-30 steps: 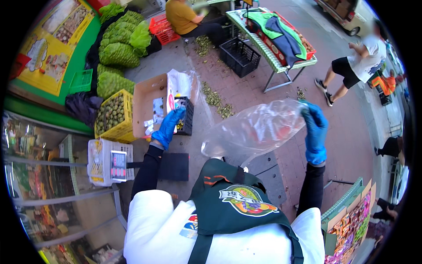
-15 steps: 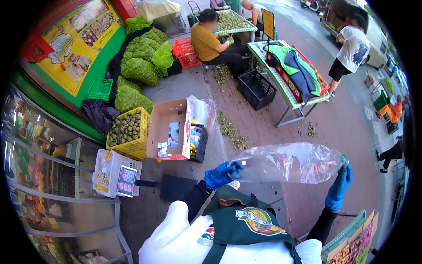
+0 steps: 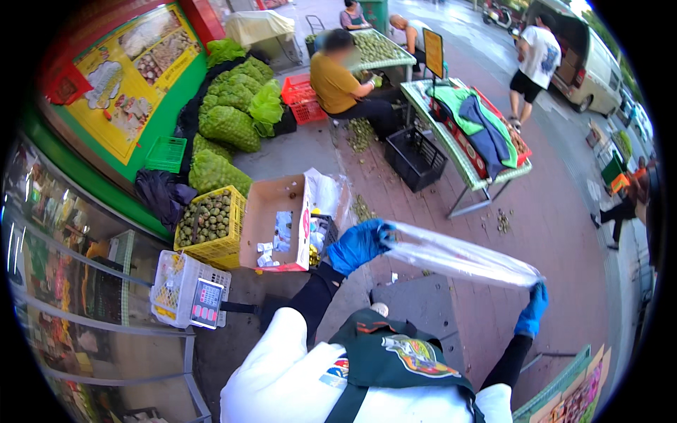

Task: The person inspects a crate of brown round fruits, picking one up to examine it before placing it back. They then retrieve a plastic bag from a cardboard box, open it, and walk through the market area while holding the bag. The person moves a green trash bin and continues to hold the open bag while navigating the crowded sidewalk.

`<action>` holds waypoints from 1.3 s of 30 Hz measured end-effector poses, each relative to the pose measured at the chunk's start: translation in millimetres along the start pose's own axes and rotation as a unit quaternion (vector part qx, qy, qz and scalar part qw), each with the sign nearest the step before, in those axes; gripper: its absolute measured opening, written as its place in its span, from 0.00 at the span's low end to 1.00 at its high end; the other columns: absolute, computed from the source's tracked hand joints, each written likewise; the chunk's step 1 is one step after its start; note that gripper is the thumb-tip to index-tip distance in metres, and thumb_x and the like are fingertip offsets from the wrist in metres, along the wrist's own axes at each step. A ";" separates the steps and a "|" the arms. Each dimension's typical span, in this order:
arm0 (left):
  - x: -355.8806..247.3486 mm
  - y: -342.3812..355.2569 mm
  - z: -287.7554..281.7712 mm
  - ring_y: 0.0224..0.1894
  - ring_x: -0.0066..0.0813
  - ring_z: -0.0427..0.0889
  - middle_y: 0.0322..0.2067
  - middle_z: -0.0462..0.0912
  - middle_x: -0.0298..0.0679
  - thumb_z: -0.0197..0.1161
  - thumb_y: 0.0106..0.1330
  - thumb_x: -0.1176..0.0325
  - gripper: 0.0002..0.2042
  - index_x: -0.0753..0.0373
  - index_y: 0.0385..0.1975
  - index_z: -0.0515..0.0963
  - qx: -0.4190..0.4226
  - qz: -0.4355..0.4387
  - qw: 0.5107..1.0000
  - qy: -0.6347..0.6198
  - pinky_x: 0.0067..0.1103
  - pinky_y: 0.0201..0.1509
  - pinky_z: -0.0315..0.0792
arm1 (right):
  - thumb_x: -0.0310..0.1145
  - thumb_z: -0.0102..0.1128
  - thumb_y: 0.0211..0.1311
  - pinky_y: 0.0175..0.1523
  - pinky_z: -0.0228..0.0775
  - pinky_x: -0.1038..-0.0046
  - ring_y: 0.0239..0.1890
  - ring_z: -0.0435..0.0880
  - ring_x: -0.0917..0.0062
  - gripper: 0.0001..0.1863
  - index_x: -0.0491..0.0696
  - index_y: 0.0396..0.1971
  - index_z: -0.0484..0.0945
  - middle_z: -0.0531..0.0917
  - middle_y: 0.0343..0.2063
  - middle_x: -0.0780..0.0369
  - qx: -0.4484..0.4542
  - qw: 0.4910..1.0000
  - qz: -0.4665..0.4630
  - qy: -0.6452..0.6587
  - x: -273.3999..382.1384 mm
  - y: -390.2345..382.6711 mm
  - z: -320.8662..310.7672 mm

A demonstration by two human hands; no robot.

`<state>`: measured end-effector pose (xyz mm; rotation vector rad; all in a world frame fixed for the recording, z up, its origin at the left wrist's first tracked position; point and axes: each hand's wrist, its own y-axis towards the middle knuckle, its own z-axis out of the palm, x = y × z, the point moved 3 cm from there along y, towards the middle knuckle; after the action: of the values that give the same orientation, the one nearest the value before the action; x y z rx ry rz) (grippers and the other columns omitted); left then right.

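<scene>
Above brick paving (image 3: 564,310) stretches one clear plastic bag (image 3: 460,258), ends pinched in left grip (image 3: 358,247) and right grip (image 3: 533,311), apparently for tautness.

A clear plastic bag (image 3: 462,256) is stretching in mid-air as a long, narrow band (its creased film is catching whitish streaks of light), and is sloping down from the left hand (image 3: 358,247) to the right hand (image 3: 532,311).

Yellow poster (image 3: 128,79), table sign (image 3: 433,54), apron emblem (image 3: 420,357), lettering unreadable
</scene>
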<state>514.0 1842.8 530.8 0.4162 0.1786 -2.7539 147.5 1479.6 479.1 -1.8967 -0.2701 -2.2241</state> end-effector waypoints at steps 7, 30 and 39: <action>54.8 31.4 56.7 0.48 0.38 0.75 0.42 0.77 0.45 0.50 0.62 0.71 0.16 0.69 0.49 0.67 0.003 -0.009 0.999 0.044 0.33 0.58 0.64 | 0.22 0.50 0.57 0.50 0.66 0.77 0.43 0.74 0.78 0.22 0.46 0.54 0.65 0.74 0.44 0.61 0.164 0.968 -0.160 -0.103 97.6 -90.1 163.7; 110.5 54.0 82.7 0.35 0.22 0.77 0.33 0.77 0.38 0.57 0.57 0.78 0.08 0.66 0.37 0.72 -0.029 0.023 0.914 0.403 0.17 0.41 0.73 | 0.19 0.50 0.57 0.46 0.68 0.81 0.39 0.75 0.85 0.23 0.47 0.54 0.65 0.76 0.44 0.64 0.137 0.989 -0.058 0.020 89.6 -144.9 230.0; 105.8 74.1 65.6 0.36 0.26 0.78 0.35 0.78 0.40 0.56 0.57 0.80 0.09 0.67 0.38 0.72 -0.005 -0.053 0.937 0.346 0.19 0.42 0.73 | 0.20 0.50 0.58 0.48 0.66 0.82 0.39 0.74 0.84 0.21 0.47 0.53 0.67 0.77 0.39 0.62 0.076 0.996 -0.042 0.009 71.6 -132.1 212.6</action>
<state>428.4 1728.5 555.3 1.3956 0.3937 -2.5800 302.5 1661.5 582.5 -1.8167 -0.5111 -2.2026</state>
